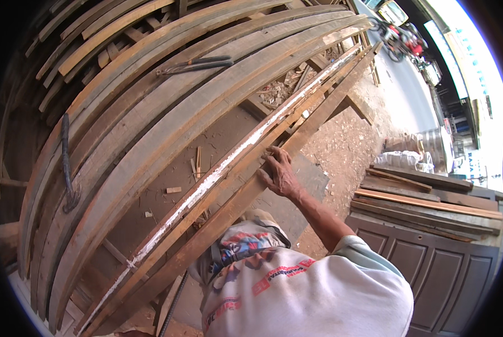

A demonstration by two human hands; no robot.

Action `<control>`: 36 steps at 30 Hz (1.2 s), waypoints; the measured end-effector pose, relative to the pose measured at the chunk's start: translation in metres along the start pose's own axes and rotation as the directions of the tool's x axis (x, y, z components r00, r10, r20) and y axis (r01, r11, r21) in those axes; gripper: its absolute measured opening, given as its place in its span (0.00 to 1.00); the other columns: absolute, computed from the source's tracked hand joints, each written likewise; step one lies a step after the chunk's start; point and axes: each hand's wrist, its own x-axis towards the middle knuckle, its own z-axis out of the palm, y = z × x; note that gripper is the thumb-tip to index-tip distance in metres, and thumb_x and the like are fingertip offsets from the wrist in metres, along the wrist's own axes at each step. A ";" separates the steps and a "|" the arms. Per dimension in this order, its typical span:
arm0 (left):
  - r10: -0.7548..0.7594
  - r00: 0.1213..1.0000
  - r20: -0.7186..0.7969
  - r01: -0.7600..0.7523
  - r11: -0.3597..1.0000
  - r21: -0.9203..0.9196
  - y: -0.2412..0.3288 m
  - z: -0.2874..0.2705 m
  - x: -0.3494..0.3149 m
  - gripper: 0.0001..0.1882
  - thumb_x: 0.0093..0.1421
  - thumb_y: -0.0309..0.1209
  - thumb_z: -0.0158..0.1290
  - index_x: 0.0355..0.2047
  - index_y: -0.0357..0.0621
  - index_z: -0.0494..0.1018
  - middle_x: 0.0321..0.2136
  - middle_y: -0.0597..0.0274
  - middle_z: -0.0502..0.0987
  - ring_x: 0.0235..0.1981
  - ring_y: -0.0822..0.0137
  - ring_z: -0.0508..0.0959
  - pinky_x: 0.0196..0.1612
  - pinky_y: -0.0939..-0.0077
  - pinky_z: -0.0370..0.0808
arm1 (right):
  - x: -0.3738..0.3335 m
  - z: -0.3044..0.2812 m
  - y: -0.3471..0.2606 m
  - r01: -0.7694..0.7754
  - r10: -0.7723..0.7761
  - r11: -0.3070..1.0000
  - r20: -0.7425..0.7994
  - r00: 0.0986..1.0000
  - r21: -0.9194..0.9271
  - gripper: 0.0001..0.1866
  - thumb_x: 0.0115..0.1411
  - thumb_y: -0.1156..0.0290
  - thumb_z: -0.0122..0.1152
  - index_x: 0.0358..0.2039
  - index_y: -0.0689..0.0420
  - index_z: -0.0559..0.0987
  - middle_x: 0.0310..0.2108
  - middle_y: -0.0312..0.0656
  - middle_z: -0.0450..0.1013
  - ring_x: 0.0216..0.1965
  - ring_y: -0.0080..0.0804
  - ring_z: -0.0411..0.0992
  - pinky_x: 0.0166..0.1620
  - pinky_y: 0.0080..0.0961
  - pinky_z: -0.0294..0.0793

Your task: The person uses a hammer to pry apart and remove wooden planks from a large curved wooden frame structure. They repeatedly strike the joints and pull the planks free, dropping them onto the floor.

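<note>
My right hand (278, 171) rests over a long wooden plank (229, 215), fingers bent across its edge and closed on it. The plank runs slantwise from the lower left to the upper right. Just beyond it, alongside, lies a narrow timber (178, 227) with a rough white strip (224, 163) along its length. A small brown patch at the lower edge may be part of my left hand (133, 333); its fingers do not show.
Several long curved beams (150, 132) lie to the left. On them are black-handled pincers (198, 63) and a dark bar-like tool (67, 168). Wood chips (338, 163) litter the ground. A panelled door (425, 269) and stacked boards (425, 203) stand right; a motorcycle (397, 42) is beyond.
</note>
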 end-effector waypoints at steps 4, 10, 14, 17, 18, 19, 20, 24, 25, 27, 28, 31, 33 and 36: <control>0.275 0.940 -0.201 -0.305 0.942 -0.141 0.120 0.001 0.031 0.47 0.62 0.67 0.52 0.60 0.32 0.71 0.55 0.33 0.75 0.56 0.38 0.75 0.58 0.47 0.72 | -0.003 0.002 0.006 -0.007 0.008 1.000 -0.025 1.000 0.019 0.25 0.60 0.61 0.68 0.55 0.56 0.75 0.61 0.53 0.62 0.65 0.55 0.60 0.68 0.50 0.57; 0.679 0.722 -0.134 -0.692 0.705 -0.152 0.353 -0.020 0.016 0.40 0.67 0.59 0.51 0.60 0.31 0.71 0.55 0.35 0.74 0.56 0.38 0.74 0.59 0.48 0.70 | -0.007 -0.013 -0.002 0.007 0.010 0.990 -0.117 0.993 0.141 0.26 0.61 0.60 0.68 0.56 0.57 0.73 0.63 0.55 0.61 0.66 0.56 0.59 0.67 0.50 0.60; 0.721 0.646 0.251 -0.732 0.679 -0.066 0.409 0.016 0.039 0.34 0.69 0.53 0.52 0.64 0.39 0.69 0.58 0.39 0.72 0.58 0.38 0.73 0.58 0.47 0.70 | -0.039 -0.013 0.002 -0.078 0.075 0.997 -0.156 0.985 -0.014 0.29 0.61 0.61 0.68 0.59 0.57 0.70 0.64 0.58 0.60 0.66 0.58 0.59 0.67 0.51 0.60; 0.674 0.688 0.267 -0.707 0.707 0.037 0.417 0.029 0.048 0.31 0.69 0.49 0.53 0.67 0.44 0.67 0.60 0.42 0.71 0.59 0.39 0.73 0.60 0.47 0.70 | -0.061 -0.023 -0.003 -0.112 0.091 0.985 -0.155 0.984 -0.131 0.32 0.61 0.61 0.68 0.62 0.57 0.68 0.64 0.58 0.60 0.66 0.59 0.59 0.67 0.51 0.61; 0.723 0.659 0.206 -0.740 0.673 0.006 0.416 0.030 0.048 0.31 0.69 0.47 0.53 0.67 0.45 0.66 0.60 0.42 0.71 0.59 0.39 0.72 0.60 0.47 0.70 | -0.068 -0.024 -0.003 -0.108 0.092 0.989 -0.152 0.984 -0.103 0.32 0.61 0.61 0.68 0.63 0.57 0.68 0.64 0.58 0.60 0.67 0.59 0.59 0.67 0.51 0.61; 0.765 0.627 0.147 -0.771 0.637 -0.026 0.412 0.031 0.045 0.31 0.69 0.46 0.54 0.67 0.46 0.66 0.60 0.42 0.71 0.60 0.39 0.72 0.60 0.48 0.70 | -0.073 -0.026 -0.002 -0.103 0.091 0.992 -0.148 0.985 -0.079 0.33 0.61 0.61 0.68 0.63 0.57 0.67 0.65 0.59 0.60 0.67 0.59 0.59 0.67 0.51 0.61; 0.799 0.595 0.085 -0.798 0.600 -0.053 0.409 0.030 0.044 0.31 0.69 0.45 0.54 0.68 0.46 0.66 0.60 0.41 0.72 0.60 0.40 0.72 0.60 0.48 0.70 | -0.075 -0.027 -0.001 -0.136 0.135 0.991 -0.106 0.985 -0.001 0.32 0.61 0.61 0.68 0.63 0.57 0.68 0.65 0.59 0.59 0.67 0.60 0.58 0.67 0.51 0.60; 0.825 0.546 -0.145 -0.837 0.528 -0.145 0.444 -0.033 -0.067 0.28 0.69 0.40 0.55 0.64 0.39 0.69 0.57 0.41 0.74 0.58 0.40 0.73 0.61 0.49 0.69 | -0.080 -0.022 0.008 -0.225 0.242 0.951 -0.058 0.968 0.213 0.31 0.61 0.61 0.68 0.62 0.58 0.69 0.66 0.60 0.57 0.69 0.61 0.55 0.68 0.51 0.59; 0.839 0.506 -0.201 -0.856 0.461 -0.235 0.442 -0.039 -0.090 0.27 0.68 0.38 0.56 0.62 0.36 0.70 0.56 0.41 0.76 0.58 0.41 0.74 0.61 0.50 0.69 | -0.078 -0.019 0.011 -0.218 0.243 0.943 -0.071 0.967 0.252 0.31 0.61 0.61 0.68 0.62 0.58 0.69 0.66 0.60 0.57 0.69 0.62 0.54 0.68 0.51 0.59; 0.920 0.384 -0.083 -0.773 0.271 -0.574 0.455 -0.094 -0.197 0.23 0.67 0.35 0.57 0.58 0.31 0.73 0.54 0.42 0.77 0.56 0.45 0.76 0.61 0.54 0.71 | -0.069 -0.021 0.013 -0.204 0.205 0.979 -0.144 0.968 0.022 0.31 0.61 0.63 0.68 0.61 0.58 0.69 0.65 0.59 0.59 0.68 0.61 0.57 0.68 0.51 0.60; 0.950 0.310 0.029 -0.717 0.254 -0.649 0.446 -0.101 -0.232 0.18 0.66 0.31 0.57 0.54 0.33 0.75 0.52 0.46 0.79 0.54 0.49 0.78 0.59 0.59 0.72 | -0.065 -0.024 0.014 -0.185 0.168 0.979 -0.171 0.971 -0.087 0.31 0.60 0.64 0.69 0.61 0.58 0.69 0.65 0.58 0.61 0.67 0.61 0.58 0.68 0.50 0.60; 0.942 -0.096 0.322 -0.545 0.221 -0.809 0.426 -0.126 -0.335 0.18 0.60 0.30 0.63 0.50 0.38 0.78 0.50 0.50 0.81 0.53 0.53 0.79 0.58 0.58 0.73 | -0.053 -0.033 0.025 -0.125 0.129 0.992 -0.209 0.969 0.034 0.30 0.60 0.66 0.68 0.61 0.58 0.69 0.63 0.56 0.63 0.66 0.59 0.59 0.67 0.52 0.60; 0.891 -0.229 0.392 -0.587 0.195 -0.786 0.409 -0.122 -0.379 0.27 0.58 0.32 0.65 0.58 0.41 0.73 0.54 0.47 0.77 0.57 0.49 0.76 0.60 0.56 0.71 | -0.048 -0.035 0.036 -0.128 0.143 0.987 -0.159 0.977 0.099 0.29 0.60 0.66 0.68 0.60 0.59 0.69 0.63 0.55 0.64 0.66 0.59 0.59 0.67 0.54 0.60; 0.866 -0.203 0.458 -0.663 0.222 -0.715 0.381 -0.106 -0.418 0.36 0.58 0.35 0.65 0.66 0.43 0.66 0.60 0.44 0.72 0.63 0.46 0.70 0.63 0.53 0.67 | -0.042 -0.039 0.048 -0.126 0.136 0.987 -0.099 0.986 0.094 0.28 0.59 0.64 0.69 0.58 0.59 0.71 0.61 0.53 0.65 0.66 0.56 0.60 0.67 0.54 0.58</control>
